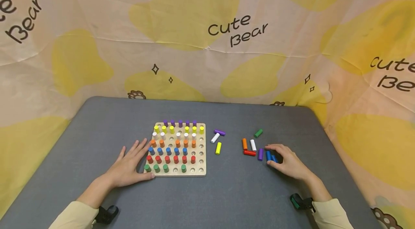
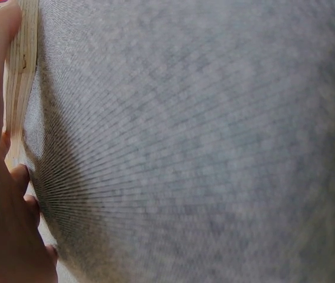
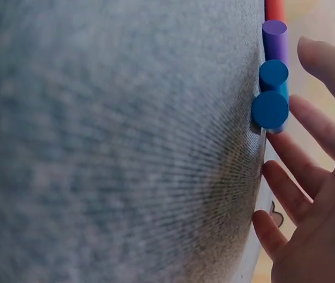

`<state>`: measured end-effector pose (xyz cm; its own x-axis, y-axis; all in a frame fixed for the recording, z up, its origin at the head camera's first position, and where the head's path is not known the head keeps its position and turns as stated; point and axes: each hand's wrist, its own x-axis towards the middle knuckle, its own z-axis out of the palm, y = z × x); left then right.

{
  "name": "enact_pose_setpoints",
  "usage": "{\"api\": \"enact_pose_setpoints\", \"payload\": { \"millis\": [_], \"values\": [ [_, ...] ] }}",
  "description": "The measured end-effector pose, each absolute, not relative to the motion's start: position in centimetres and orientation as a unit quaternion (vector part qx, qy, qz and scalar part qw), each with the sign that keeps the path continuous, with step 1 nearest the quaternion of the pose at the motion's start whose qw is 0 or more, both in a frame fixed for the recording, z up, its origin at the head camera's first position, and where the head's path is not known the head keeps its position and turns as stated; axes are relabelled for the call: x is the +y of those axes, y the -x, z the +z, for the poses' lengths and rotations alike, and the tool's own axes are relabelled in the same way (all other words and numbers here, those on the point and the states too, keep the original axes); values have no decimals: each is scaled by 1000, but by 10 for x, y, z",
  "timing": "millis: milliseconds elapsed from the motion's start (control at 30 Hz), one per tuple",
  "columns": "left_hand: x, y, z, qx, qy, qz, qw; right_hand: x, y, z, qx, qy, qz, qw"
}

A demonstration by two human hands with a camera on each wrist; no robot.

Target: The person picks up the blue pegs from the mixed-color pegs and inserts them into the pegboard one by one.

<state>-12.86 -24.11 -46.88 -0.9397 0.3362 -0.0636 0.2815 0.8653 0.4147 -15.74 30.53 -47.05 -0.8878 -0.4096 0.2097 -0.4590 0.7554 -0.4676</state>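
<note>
A wooden pegboard (image 1: 197, 165) lies left of the table's middle, with rows of coloured pegs standing in it and some bare holes. My left hand (image 1: 128, 167) is spread flat along its left side, the thumb on the front left corner. On the right, my right hand (image 1: 290, 164) hovers around two loose blue pegs (image 1: 268, 155), thumb on the near side and fingers on the far side. In the right wrist view, the thumb stands apart from the blue pegs (image 3: 270, 110), and the index fingertip is right beside them. A purple peg (image 1: 260, 154) lies just left of that hand.
More loose pegs lie between board and right hand: orange (image 1: 244, 144), white (image 1: 253, 145), red (image 1: 249, 153) and green (image 1: 258, 133). Closer to the board are a purple peg (image 1: 219, 132), a white peg (image 1: 215, 138) and a yellow peg (image 1: 218, 148). A printed cloth (image 1: 181, 16) hangs behind the grey table (image 1: 233, 200).
</note>
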Motion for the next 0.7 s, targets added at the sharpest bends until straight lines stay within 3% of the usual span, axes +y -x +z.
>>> {"api": "enact_pose_setpoints", "payload": {
  "millis": [700],
  "values": [
    [-241, 128, -469, 963, -160, 207, 69, 305, 156, -473, -949, -212, 234, 23]
  ]
}}
